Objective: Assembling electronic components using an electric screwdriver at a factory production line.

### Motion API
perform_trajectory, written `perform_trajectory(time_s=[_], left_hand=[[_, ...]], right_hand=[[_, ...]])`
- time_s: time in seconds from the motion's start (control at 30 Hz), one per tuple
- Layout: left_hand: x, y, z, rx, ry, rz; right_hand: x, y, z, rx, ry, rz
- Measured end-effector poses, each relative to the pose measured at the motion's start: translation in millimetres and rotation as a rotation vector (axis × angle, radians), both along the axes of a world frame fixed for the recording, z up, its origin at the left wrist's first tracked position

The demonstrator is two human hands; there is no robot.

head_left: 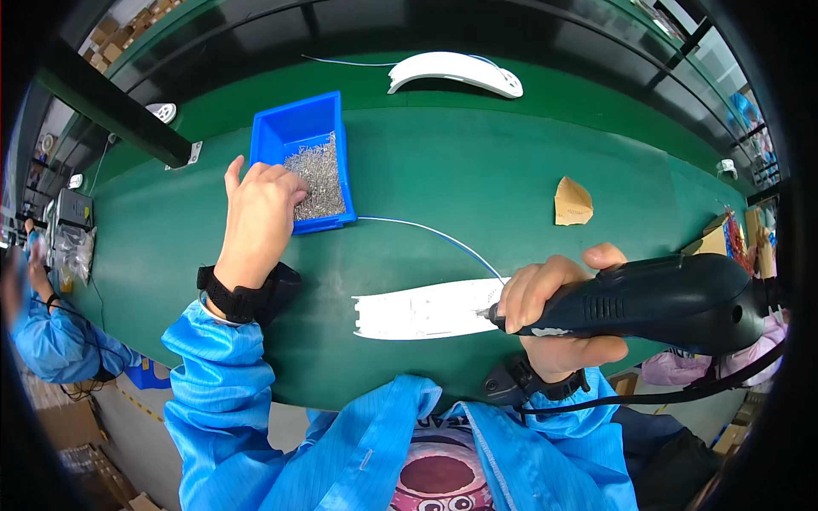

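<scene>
My left hand (pixel 260 204) reaches over the near left side of a blue bin (pixel 345 170). Its thumb and forefinger are bent together at a heap of small silvery screws (pixel 319 179); what they pinch, if anything, is too small to make out. My right hand (pixel 554 315) is wrapped around a black electric screwdriver (pixel 656 302), held nearly level with its bit pointing left. Below the bit lies a long white plastic housing (pixel 417 311), its inner side apparently up. A thin white-and-blue cable (pixel 434 232) curves from near the bin to the housing's right end.
A curved white plastic part (pixel 456 68) with a cable rests at the far edge of the green table (pixel 477 170). A torn brown paper piece (pixel 573 203) lies at right. The screwdriver's black cord (pixel 656 396) crosses my right sleeve. At far left, another person's blue sleeve (pixel 55 341) shows.
</scene>
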State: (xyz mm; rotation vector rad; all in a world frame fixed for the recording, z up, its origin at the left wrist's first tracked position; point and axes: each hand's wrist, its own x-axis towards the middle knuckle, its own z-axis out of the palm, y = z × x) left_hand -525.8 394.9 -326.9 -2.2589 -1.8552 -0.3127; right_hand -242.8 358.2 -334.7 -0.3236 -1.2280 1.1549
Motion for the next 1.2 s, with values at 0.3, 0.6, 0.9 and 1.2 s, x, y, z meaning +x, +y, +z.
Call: perform_trajectory(time_s=[0.3,0.6,0.9,1.2], left_hand=[[82,-43,10,-0.423,-0.893,-0.293],[102,-58,-20,-0.493,-0.786,-0.354],[100,-58,-23,-0.514,-0.808,-0.340],[99,-57,-25,-0.468,-0.821,-0.368]], right_hand=[[-4,-4,-1,0.017,0.023,0.018],[3,1,-6,0.102,0.028,0.102],[6,-1,-5,0.098,0.124,0.214],[4,-1,-3,0.105,0.060,0.154]])
